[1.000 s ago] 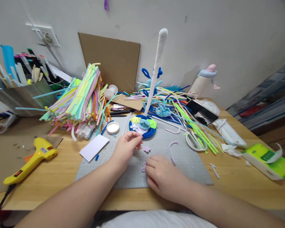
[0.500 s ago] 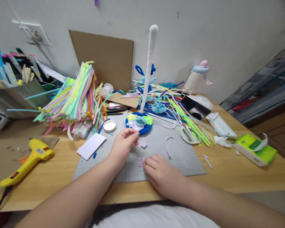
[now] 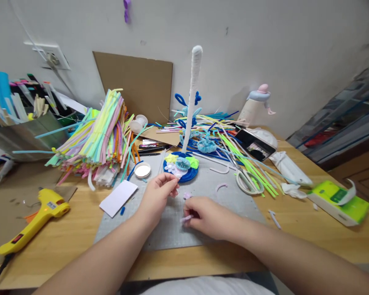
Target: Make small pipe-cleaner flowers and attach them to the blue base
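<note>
My right hand (image 3: 203, 215) pinches a small lilac pipe-cleaner piece (image 3: 186, 219) above the grey cutting mat (image 3: 166, 235). Just beyond its knuckles lies another lilac piece (image 3: 187, 195). My left hand (image 3: 161, 190) has its thumb and fingers pressed together near the front of the round blue base (image 3: 189, 176); whatever is between them is too small to make out. A white wrapped stem (image 3: 192, 94) stands upright at the base, with blue loops (image 3: 180, 99) around it. Yellow, green and white fuzzy shapes sit on the base. A curved lilac strip (image 3: 221, 187) rests on the mat.
A yellow glue gun (image 3: 38, 217) lies at the left, near a large pipe-cleaner bundle (image 3: 101, 131). White card (image 3: 119, 198) and a small round dish (image 3: 142, 170) are left of my hands. Scissors (image 3: 249, 182), a phone (image 3: 255, 144) and a green tissue pack (image 3: 338, 200) are at the right.
My right hand has turned and closed on the lilac piece that lay beside its fingertips. My left hand stays pinched near the base. The view has tilted up slightly.
</note>
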Motion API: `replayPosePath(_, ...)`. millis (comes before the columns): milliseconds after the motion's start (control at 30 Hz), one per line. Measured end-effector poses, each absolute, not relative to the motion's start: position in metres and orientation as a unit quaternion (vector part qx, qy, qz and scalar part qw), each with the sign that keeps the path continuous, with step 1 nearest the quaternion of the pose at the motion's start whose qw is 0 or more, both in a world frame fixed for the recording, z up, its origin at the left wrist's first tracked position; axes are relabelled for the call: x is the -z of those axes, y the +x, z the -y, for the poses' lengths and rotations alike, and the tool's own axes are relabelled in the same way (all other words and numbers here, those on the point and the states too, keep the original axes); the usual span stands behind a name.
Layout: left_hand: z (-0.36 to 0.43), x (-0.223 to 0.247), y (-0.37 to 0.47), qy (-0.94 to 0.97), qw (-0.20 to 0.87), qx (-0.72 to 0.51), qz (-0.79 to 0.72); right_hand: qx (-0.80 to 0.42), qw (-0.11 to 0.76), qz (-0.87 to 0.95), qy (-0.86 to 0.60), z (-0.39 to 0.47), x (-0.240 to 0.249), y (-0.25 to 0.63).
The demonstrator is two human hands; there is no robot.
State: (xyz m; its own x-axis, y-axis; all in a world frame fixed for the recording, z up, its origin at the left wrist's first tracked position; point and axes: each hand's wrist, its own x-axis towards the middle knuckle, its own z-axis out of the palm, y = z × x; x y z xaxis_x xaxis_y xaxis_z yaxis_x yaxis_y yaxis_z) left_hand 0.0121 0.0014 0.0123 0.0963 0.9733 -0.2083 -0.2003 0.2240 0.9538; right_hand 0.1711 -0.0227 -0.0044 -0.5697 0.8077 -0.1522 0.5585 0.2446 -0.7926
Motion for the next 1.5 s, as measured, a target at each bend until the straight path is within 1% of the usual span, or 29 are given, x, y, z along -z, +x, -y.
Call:
replayPosePath(67,-0.001,-0.011,0.012,0.410,0.617,-0.473,-0.477,-0.567,0.206,0.664,-0.443,0.015,0.006,0.168)
replayPosePath(133,0.000,-0.007,0.014,0.431,0.605,-0.466,-0.480,-0.660,0.278,0.549,-0.431,0.008,0.008,0.168)
replayPosePath(200,0.001,-0.001,0.016,0.470,0.592,-0.448,-0.478,-0.703,0.329,0.470,-0.421,0.004,0.009,0.169)
replayPosePath(300,0.001,0.007,0.020,0.496,0.608,-0.411,-0.464,-0.735,0.349,0.413,-0.410,0.003,0.010,0.171)
replayPosePath(500,0.001,0.006,0.022,0.390,0.707,-0.387,-0.445,-0.688,0.330,0.483,-0.428,0.006,0.012,0.173)
replayPosePath(633,0.001,0.004,0.021,0.385,0.723,-0.361,-0.446,-0.662,0.328,0.526,-0.420,0.005,0.014,0.174)
replayPosePath(800,0.001,0.007,0.023,0.327,0.760,-0.344,-0.444,-0.542,0.368,0.619,-0.433,0.009,0.011,0.176)
replayPosePath(867,0.001,0.007,0.023,0.319,0.772,-0.331,-0.439,-0.521,0.364,0.630,-0.446,0.008,0.010,0.177)
replayPosePath(933,0.001,0.006,0.022,0.327,0.778,-0.320,-0.431,-0.548,0.347,0.609,-0.456,0.006,0.008,0.179)
replayPosePath(1067,0.003,0.005,0.020,0.340,0.785,-0.310,-0.414,-0.645,0.302,0.538,-0.451,-0.001,0.007,0.182)
replayPosePath(1167,0.004,0.007,0.019,0.352,0.780,-0.313,-0.412,-0.653,0.278,0.555,-0.435,-0.003,0.006,0.184)
replayPosePath(1233,0.004,0.008,0.019,0.376,0.763,-0.315,-0.421,-0.629,0.284,0.585,-0.425,-0.003,0.006,0.185)
replayPosePath(1300,0.003,0.009,0.020,0.405,0.739,-0.318,-0.435,-0.605,0.309,0.599,-0.424,-0.002,0.007,0.184)
replayPosePath(1400,0.002,0.009,0.022,0.416,0.709,-0.348,-0.452,-0.606,0.347,0.561,-0.444,0.001,0.010,0.181)
replayPosePath(1500,0.002,0.007,0.023,0.413,0.704,-0.365,-0.448,-0.623,0.369,0.510,-0.464,0.005,0.014,0.177)
